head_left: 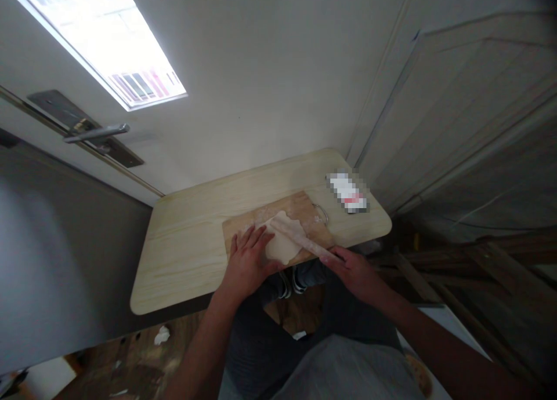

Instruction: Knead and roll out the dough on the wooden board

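Shirt (343, 372), right grip (354, 271) curled around rolling pin (314, 247)

Left hand (248, 261) spreads palm-down; right hand (353, 269) curls closed.

flattened pale dough (281, 249) on wooden board (300, 204), rolling pin (310, 245) slanted across

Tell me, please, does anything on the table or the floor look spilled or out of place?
A crumpled white scrap lies on the floor at the lower left and looks like litter. Pale smudges mark the cutting board beside the dough, perhaps flour, but hardly odd there. I see no clear damage.
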### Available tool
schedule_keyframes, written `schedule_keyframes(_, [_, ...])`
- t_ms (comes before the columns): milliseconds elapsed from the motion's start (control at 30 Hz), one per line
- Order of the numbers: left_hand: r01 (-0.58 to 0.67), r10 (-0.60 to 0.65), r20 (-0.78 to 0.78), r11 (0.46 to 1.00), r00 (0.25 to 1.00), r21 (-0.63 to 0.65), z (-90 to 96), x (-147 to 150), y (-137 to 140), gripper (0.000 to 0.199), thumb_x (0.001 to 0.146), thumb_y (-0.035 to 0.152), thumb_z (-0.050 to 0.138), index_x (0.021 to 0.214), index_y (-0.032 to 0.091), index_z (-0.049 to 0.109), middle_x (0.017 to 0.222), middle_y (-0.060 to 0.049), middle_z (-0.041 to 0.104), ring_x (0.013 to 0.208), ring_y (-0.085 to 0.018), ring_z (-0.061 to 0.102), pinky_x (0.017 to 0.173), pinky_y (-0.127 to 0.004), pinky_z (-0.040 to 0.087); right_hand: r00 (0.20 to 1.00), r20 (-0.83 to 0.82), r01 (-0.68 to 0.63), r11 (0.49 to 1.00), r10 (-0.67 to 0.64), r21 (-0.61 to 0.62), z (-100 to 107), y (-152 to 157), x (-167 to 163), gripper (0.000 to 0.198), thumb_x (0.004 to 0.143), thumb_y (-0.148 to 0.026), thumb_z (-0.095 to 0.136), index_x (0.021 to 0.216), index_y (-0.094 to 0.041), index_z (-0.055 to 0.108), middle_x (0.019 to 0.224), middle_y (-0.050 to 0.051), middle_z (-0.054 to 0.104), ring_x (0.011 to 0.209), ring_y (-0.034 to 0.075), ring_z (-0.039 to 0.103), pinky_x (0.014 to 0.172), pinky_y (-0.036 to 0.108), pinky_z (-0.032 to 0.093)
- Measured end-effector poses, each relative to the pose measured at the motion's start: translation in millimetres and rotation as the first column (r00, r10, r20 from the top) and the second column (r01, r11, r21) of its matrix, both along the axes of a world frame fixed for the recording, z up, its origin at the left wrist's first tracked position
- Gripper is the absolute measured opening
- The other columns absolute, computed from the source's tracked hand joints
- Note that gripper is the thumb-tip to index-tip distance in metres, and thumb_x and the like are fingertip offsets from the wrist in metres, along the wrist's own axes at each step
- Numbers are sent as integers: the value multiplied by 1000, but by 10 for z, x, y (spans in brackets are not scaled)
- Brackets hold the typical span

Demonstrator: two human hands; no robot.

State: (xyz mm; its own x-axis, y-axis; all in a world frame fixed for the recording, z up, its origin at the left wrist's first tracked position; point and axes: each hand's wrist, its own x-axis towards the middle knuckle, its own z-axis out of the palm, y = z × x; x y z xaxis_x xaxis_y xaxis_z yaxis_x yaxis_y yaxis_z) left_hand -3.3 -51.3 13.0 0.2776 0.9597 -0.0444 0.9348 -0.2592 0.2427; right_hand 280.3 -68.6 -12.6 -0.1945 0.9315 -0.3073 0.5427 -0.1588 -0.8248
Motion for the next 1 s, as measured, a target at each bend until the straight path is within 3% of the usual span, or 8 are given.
schedule_keyframes(100, [-6,6,19,1000,1000,-11,38,-60,58,60,79,47,72,135,32,54,153,-8,45,146,-33,31,117,-65,17,1000,-17,5,1000,-5,0,2,-15,71,50,90,-64,48,98,-19,68,75,1,66,66,17,58,59,27,39])
schedule_keyframes(200, [-42,32,152,997,988,61,21,-34,173,49,84,46,67,129,29,58,146,-7,54,138,-30,44,115,-59,28,1000,-8,-19,999,19,-27,-12,-49,153,50,90,-65,48,96,-19,68,74,1,66,65,17,57,58,27,38])
schedule_keyframes(300, [-167,95,373,972,923,165,-32,146,363,36,95,44,52,123,23,61,131,-9,64,126,-23,55,110,-45,42,999,9,-53,998,53,-31,-29,-72,228,49,90,-63,48,96,-20,69,73,0,64,63,15,54,57,26,36])
schedule_keyframes(367, [-184,81,418,960,905,211,-72,331,508,34,99,41,45,124,22,60,130,-9,63,127,-22,54,111,-42,41,997,38,-63,997,64,-36,-34,-72,271,48,90,-63,48,96,-21,69,70,-1,62,61,14,52,55,26,34])
schedule_keyframes(533, [-149,105,223,970,969,192,-172,732,776,40,101,42,40,133,22,54,143,-9,55,134,-25,46,115,-49,33,994,89,-62,997,65,-41,-30,-36,360,48,90,-65,48,99,-22,70,73,0,66,64,16,58,58,27,38])
schedule_keyframes(667, [-152,142,73,973,987,172,-223,828,841,48,101,49,31,140,25,48,150,-9,47,139,-30,39,114,-58,29,994,110,13,998,-6,-57,-36,-7,404,47,87,-63,53,103,-22,69,81,2,71,70,19,63,61,28,42])
schedule_keyframes(1000, [-124,128,-14,977,992,171,-210,957,1019,48,102,46,25,142,30,45,148,-7,48,139,-29,37,116,-61,25,969,199,130,988,-146,87,-94,60,451,44,86,-66,54,90,-24,63,77,2,70,69,20,66,62,29,42])
